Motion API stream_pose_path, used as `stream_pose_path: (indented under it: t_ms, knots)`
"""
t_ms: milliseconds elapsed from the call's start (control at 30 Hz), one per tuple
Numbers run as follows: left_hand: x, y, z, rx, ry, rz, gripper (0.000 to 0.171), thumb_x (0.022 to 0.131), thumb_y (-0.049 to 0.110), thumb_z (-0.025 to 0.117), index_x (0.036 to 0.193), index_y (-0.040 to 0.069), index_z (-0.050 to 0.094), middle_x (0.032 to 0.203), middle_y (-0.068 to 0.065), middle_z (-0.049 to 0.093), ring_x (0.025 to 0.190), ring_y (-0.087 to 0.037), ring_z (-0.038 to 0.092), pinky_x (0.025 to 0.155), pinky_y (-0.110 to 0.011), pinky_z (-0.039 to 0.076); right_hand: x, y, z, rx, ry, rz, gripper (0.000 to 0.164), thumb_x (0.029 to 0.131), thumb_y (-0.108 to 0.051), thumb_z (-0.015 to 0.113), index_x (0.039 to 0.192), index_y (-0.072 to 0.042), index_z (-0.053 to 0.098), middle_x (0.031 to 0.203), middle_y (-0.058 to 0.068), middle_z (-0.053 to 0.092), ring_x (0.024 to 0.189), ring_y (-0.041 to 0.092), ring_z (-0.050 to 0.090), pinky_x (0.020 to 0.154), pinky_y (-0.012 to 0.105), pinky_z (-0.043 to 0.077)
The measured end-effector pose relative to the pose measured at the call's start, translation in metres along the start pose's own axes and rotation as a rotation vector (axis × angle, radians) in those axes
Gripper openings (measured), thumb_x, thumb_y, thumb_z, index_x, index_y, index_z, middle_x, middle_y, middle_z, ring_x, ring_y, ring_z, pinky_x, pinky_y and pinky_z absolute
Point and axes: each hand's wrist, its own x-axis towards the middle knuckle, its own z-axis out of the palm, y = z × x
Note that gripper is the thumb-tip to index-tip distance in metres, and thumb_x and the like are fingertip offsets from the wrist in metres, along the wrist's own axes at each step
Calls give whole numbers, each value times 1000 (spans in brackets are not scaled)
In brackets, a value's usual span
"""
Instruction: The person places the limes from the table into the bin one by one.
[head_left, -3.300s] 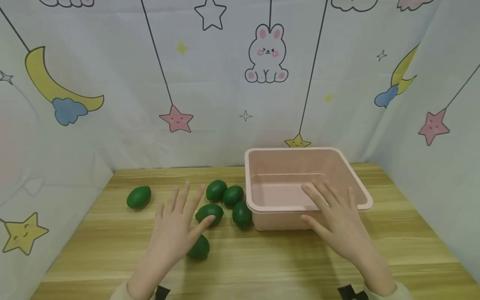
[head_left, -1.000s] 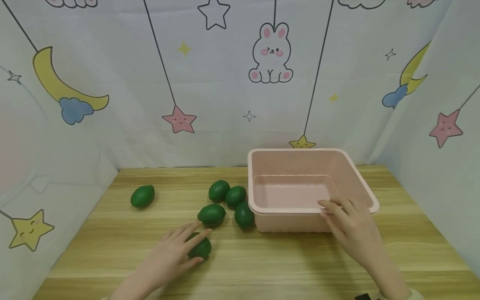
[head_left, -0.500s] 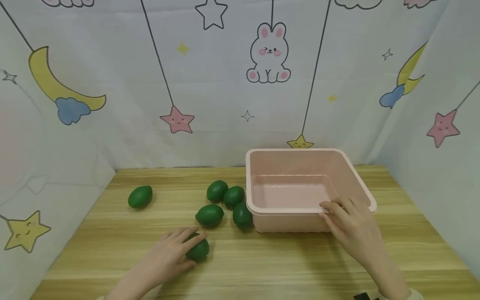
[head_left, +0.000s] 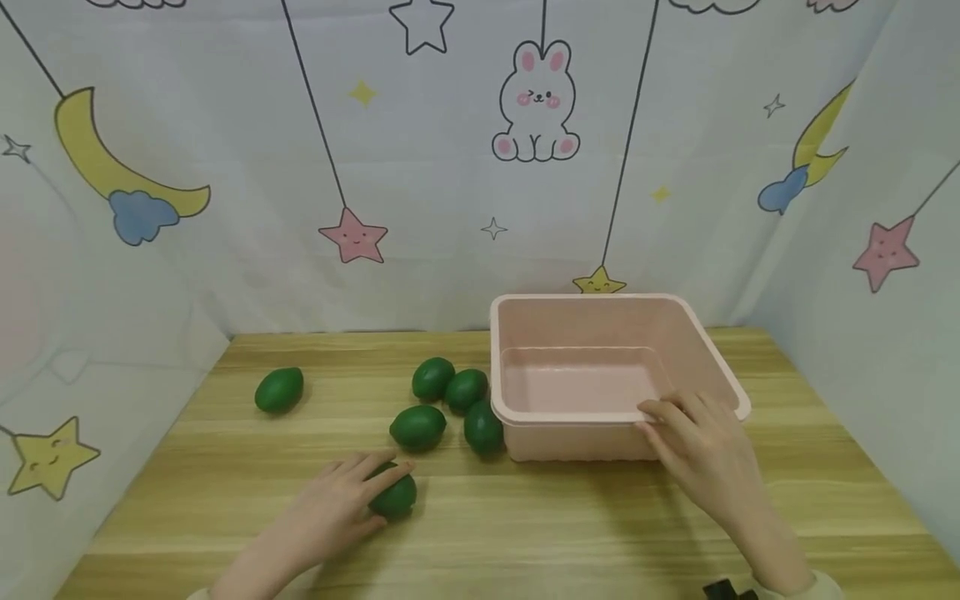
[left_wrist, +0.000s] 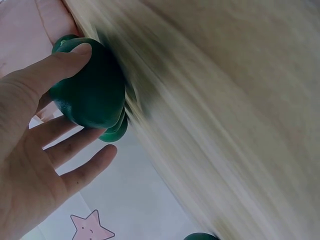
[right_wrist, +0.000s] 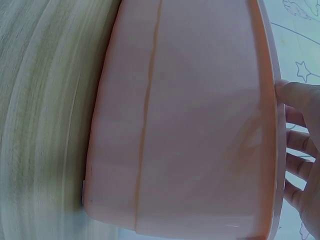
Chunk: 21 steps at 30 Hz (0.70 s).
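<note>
In the head view my left hand point(head_left: 330, 504) grips the nearest green lime point(head_left: 399, 497), which sits on the wooden table. The left wrist view has the thumb on one side of that lime point(left_wrist: 92, 95) and fingers on its other side; the little finger sticks out apart from it. My right hand point(head_left: 708, 454) holds the front rim of a pink plastic bin point(head_left: 577, 418) near its right corner. Seen from the right wrist, the thumb presses the outside of the rim point(right_wrist: 280, 165), with the fingers over the inner side. Nothing lies on the visible bin floor.
Left of the bin, several more limes lie close together, among them a sideways one point(head_left: 417, 427) and one against the bin's wall point(head_left: 483, 428). Another lime point(head_left: 279, 390) rests alone at the far left. A printed white curtain point(head_left: 435, 167) stands behind the table point(head_left: 525, 533).
Both hands were spread in the air at first. The left came down and took hold of the nearest lime, while the right lowered onto the bin's front rim. The last half second shows little movement.
</note>
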Motion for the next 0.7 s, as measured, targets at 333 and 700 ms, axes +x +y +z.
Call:
stream_pose_path:
  t_ms: [333,700]
  knots:
    - [1,-2,1,-9,12,-15,71,69,25,84,134,22,56,129,-9,58,111,-28,60,87,-50,52,4,0,0,-6,-8,3,45,99,-44,46,90,-8,72,80,4,61,73,21,53,67,29,36]
    - [1,-5,2,-2,12,42,71,69,17,85,134,21,56,124,-8,59,107,-26,60,88,-49,52,2,-1,-1,-4,-4,2,45,99,-44,47,89,-8,72,80,3,61,73,21,53,67,29,36]
